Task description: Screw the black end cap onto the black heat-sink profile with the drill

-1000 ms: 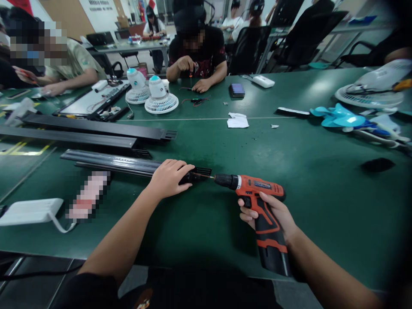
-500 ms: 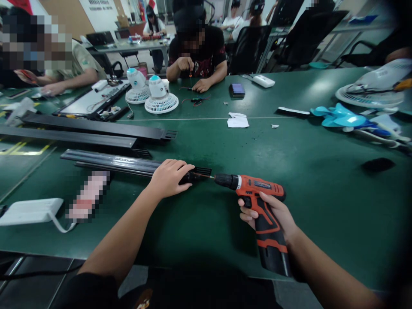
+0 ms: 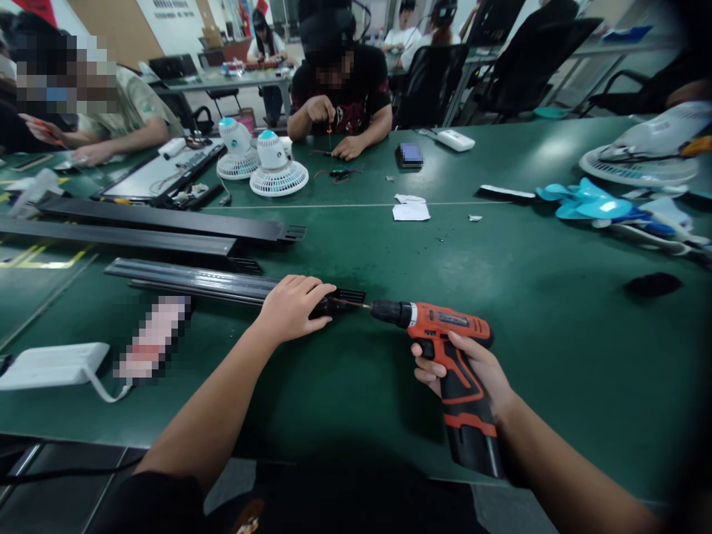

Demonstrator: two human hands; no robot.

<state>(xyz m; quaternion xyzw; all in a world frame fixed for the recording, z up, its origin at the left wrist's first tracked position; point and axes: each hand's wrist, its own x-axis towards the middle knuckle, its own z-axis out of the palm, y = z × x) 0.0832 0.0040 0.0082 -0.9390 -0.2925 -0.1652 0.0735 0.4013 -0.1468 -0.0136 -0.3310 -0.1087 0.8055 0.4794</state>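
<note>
My right hand (image 3: 467, 367) is wrapped round the handle of an orange and black cordless drill (image 3: 453, 322), which points left. A thin bit (image 3: 359, 305) runs from its chuck to the right end of a long black profile (image 3: 203, 280). Over that end lies my left hand (image 3: 297, 305), gripping the profile from above with the thumb on the near side. Whether the bit's tip touches a screw is hidden by the fingers. The profile lies on the green table, slanting slightly down to the right.
More black profiles (image 3: 167, 217) lie beyond. A phone (image 3: 156, 337) and a white power bank (image 3: 53, 366) rest at left. Two white fans (image 3: 278, 167) stand face down near a co-worker holding a screwdriver. Blue fan blades (image 3: 589, 204) and paper scraps (image 3: 411, 210) lie at right and centre.
Both my hands, the drill and the profile look the same as before. The co-worker at far left has shifted their head slightly.
</note>
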